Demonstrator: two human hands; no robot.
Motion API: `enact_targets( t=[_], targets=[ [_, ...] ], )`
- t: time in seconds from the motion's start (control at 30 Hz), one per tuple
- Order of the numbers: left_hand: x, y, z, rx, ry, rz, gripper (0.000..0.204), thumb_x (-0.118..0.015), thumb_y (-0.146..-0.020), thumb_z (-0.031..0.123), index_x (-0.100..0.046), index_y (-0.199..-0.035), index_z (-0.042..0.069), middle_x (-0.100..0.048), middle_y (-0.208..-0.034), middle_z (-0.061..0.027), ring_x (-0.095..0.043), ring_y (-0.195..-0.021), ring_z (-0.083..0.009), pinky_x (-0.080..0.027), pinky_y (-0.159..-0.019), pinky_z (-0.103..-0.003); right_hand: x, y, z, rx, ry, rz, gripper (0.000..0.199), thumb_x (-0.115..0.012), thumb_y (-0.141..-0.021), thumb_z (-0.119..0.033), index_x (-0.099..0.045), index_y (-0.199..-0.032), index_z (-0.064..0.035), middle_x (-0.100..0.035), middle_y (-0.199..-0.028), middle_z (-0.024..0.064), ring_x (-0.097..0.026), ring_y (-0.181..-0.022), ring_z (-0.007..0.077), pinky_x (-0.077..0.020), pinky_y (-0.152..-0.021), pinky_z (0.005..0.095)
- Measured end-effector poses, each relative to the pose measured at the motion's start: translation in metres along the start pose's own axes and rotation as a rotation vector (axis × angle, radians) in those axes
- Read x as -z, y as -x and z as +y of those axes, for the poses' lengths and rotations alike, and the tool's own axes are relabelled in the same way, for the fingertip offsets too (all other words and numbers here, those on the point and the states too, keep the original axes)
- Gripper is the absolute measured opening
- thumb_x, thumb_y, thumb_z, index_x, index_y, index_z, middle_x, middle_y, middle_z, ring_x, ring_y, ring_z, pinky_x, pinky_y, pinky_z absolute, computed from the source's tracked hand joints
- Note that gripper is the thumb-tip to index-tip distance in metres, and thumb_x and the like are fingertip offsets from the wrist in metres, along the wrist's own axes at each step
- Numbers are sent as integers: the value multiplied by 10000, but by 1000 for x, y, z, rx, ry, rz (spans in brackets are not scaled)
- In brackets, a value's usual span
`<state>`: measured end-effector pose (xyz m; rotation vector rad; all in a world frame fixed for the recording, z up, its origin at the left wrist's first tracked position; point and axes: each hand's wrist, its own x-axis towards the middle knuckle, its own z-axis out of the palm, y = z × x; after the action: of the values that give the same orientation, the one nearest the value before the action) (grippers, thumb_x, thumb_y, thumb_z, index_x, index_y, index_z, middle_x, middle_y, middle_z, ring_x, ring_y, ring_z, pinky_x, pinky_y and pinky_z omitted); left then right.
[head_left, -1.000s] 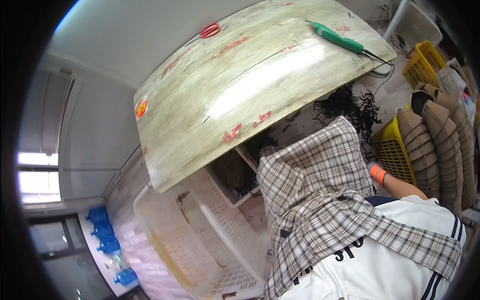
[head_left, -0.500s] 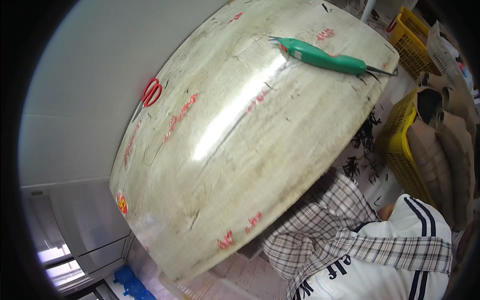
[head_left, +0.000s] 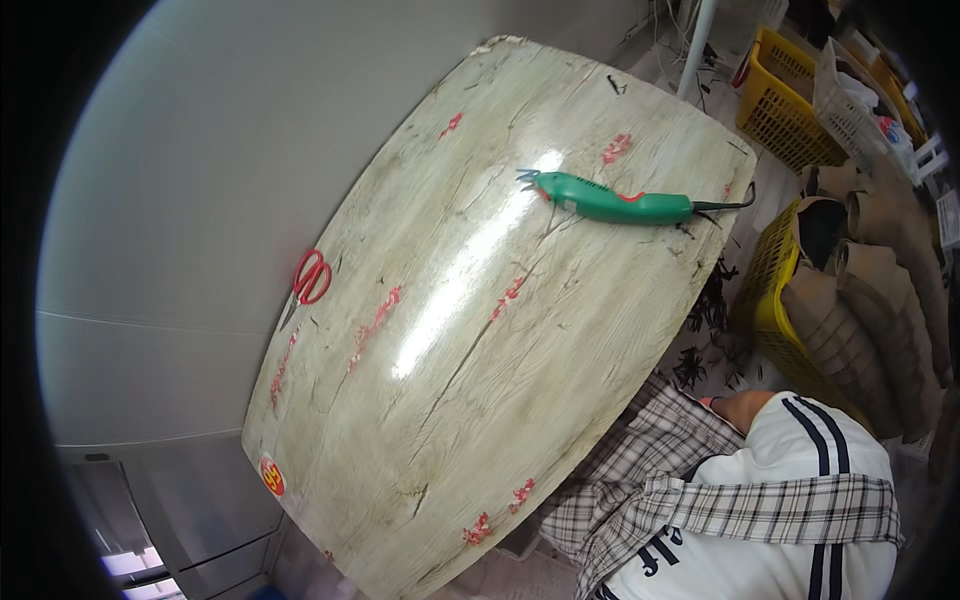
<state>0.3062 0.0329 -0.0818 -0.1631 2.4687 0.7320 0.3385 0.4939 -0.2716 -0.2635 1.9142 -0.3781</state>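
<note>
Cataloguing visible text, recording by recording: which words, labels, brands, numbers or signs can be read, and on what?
Wording isn't copied here; locations only.
Red-and-yellow sticker, wood-look tabletop corner: large, bold characters.
White shirt: dark letters beside the plaid apron strap.
Green electric scissors: dark marking, too small to read.
White card, right edge: too small to read.

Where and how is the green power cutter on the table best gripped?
The green power cutter is probably best gripped around its rear handle, from above and the picture's right: it lies on the table with blades pointing picture-left, cord trailing from the handle end.
</note>
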Motion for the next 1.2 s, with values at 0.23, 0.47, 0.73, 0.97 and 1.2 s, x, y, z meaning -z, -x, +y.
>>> enact_targets(
  t=[0.23, 0.47, 0.73, 0.97, 1.2],
  targets=[
    [-12, 13, 18, -81, -30, -13, 345, -663, -768, 90, -593, -1101, 33, -575, -1050, -170, -590, -962, -338, -467, -833, -389, -4, -49, 3, 129, 47, 48, 361, -514, -900, -347, -694, -1017, -56, -688, -1021, 173, -647, -882, 366, -511, -757, 426],
    [-41, 37, 44, -136, -38, -32, 312, -643, -781, 80, -600, -1087, 34, -584, -1015, -170, -601, -936, -335, -477, -813, -379, -2, -80, 7, 275, 141, 80, 369, -509, -900, -354, -694, -1015, -57, -692, -1013, 167, -651, -872, 364, -513, -745, 428],
    [-36, 42, 60, -350, 88, -132, 276, -620, -797, 68, -609, -1070, 34, -594, -975, -169, -613, -905, -331, -489, -791, -367, 68, 93, -1, -49, -358, 500, 530, -502, -855, -523, -705, -956, -44, -681, -855, 191, -648, -809, 378, -494, -726, 472],
    [-7, 27, 160, -649, 369, -371, 307, -526, -828, 1, -584, -1129, 20, -610, -1000, -156, -627, -952, -289, -491, -833, -340, 48, 315, 7, -457, -103, 358, 381, -580, -833, -442, -731, -972, -121, -707, -901, 127, -667, -871, 323, -523, -790, 425],
    [-14, 17, 165, -665, 431, -781, 343, -578, -889, 82, -560, -1226, 16, -604, -1127, -147, -611, -1037, -261, -470, -916, -327, 69, 316, -120, 133, -335, 308, 437, -634, -880, -382, -611, -1267, -180, -623, -1209, 108, -580, -1121, 313, -451, -965, 392]
  ],
)
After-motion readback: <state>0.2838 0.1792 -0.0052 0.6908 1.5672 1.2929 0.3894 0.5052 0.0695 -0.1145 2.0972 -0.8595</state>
